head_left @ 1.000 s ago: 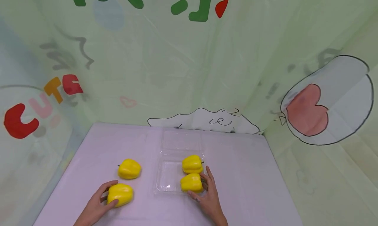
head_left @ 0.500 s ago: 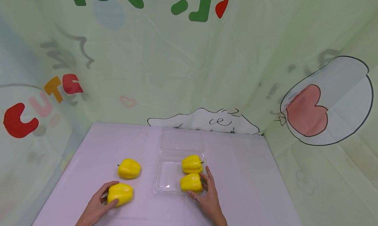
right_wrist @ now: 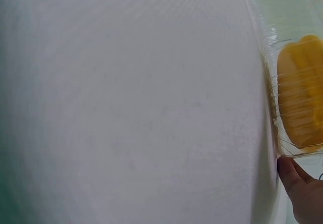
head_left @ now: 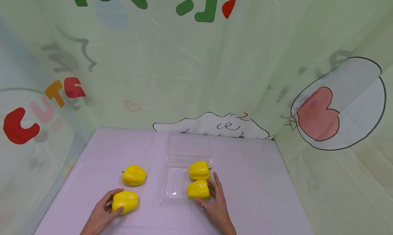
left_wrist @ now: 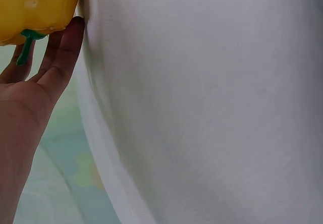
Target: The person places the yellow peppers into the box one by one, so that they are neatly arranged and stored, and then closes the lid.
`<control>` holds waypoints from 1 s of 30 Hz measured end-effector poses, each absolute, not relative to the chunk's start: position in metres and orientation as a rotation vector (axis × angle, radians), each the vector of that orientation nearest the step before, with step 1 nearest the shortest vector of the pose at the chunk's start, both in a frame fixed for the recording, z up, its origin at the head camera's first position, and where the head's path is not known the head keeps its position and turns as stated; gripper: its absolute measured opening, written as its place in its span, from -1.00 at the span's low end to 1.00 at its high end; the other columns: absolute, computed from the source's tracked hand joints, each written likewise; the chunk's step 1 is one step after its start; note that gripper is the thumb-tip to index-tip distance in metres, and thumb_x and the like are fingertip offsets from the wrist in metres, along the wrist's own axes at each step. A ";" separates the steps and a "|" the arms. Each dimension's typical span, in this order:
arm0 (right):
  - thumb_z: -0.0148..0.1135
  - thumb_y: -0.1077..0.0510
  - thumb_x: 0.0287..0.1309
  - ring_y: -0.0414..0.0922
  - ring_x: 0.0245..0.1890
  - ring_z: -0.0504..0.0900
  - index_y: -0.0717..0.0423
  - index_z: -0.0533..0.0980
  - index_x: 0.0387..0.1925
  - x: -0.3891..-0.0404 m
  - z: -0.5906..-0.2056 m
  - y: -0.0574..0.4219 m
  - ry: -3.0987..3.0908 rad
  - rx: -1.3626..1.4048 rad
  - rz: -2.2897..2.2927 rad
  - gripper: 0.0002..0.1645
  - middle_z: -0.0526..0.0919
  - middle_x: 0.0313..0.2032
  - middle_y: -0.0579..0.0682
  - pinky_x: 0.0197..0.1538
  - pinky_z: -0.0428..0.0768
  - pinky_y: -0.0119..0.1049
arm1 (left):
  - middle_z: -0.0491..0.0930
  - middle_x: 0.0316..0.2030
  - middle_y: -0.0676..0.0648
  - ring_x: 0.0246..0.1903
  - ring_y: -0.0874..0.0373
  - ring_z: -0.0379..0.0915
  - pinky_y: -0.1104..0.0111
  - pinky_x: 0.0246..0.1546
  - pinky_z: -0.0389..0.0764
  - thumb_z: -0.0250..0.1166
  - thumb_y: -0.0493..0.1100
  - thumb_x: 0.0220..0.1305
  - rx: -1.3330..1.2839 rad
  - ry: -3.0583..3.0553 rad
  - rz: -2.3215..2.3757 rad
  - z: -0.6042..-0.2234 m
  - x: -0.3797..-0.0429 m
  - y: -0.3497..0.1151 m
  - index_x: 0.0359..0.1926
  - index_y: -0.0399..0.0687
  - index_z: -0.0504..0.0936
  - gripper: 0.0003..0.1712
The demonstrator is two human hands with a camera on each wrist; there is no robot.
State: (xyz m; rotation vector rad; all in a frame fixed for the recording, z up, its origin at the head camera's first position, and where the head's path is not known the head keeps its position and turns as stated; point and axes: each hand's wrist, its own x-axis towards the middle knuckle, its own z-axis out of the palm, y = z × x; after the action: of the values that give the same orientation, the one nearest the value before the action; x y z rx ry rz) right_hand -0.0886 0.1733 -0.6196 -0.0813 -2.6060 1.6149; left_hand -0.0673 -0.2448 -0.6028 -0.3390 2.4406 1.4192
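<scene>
In the head view my left hand grips a yellow bell pepper on the table, its fingers and thumb around the stem end. The left wrist view shows the green stem pointing towards the palm. Another yellow bell pepper lies just behind it. My right hand holds the front right corner of an open clear plastic clamshell box. Two yellow bell peppers lie in the box's right half, the back one and the front one. Some right fingertips, by the front pepper's stem, are partly hidden.
A pale lilac cloth covers the table. The box's clear lid lies folded back towards the rear. Printed green fabric walls enclose the back and both sides.
Almost nothing moves; the view shifts very slightly. Both hands keep their places, and the peppers and the box stay where they were.
</scene>
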 end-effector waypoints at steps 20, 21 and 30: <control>0.70 -0.06 0.01 0.15 0.45 0.49 0.19 0.39 0.41 -0.088 -0.620 0.173 -2.588 -0.035 1.592 0.03 -0.03 0.71 0.12 0.41 0.60 0.02 | 0.44 0.48 -0.19 0.32 -0.05 0.43 0.32 0.14 0.64 0.50 0.11 0.31 -0.300 2.452 1.496 -0.585 -0.078 -0.227 0.52 0.01 0.39 -0.15; 0.70 -0.05 0.00 0.15 0.46 0.48 0.19 0.39 0.41 -0.088 -0.619 0.173 -2.590 -0.035 1.598 0.02 -0.03 0.72 0.12 0.42 0.59 0.02 | 0.45 0.46 -0.18 0.29 0.01 0.44 0.36 0.09 0.63 0.51 0.09 0.31 -0.284 2.455 1.508 -0.584 -0.078 -0.225 0.51 0.02 0.40 -0.16; 0.71 -0.06 -0.01 0.16 0.48 0.46 0.15 0.40 0.39 -0.089 -0.619 0.172 -2.601 -0.058 1.603 0.01 -0.04 0.72 0.12 0.43 0.59 -0.02 | 0.53 0.40 -0.10 0.19 0.24 0.43 0.47 0.08 0.64 0.54 -0.02 0.27 -0.147 2.449 1.651 -0.572 -0.081 -0.194 0.45 0.08 0.49 -0.24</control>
State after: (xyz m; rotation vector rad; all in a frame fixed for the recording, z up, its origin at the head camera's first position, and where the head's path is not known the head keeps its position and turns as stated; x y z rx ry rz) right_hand -0.0888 0.1718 -0.6193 -0.0577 -2.6006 1.6027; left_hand -0.0807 -0.1937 -0.5717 -0.1468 2.4492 1.6509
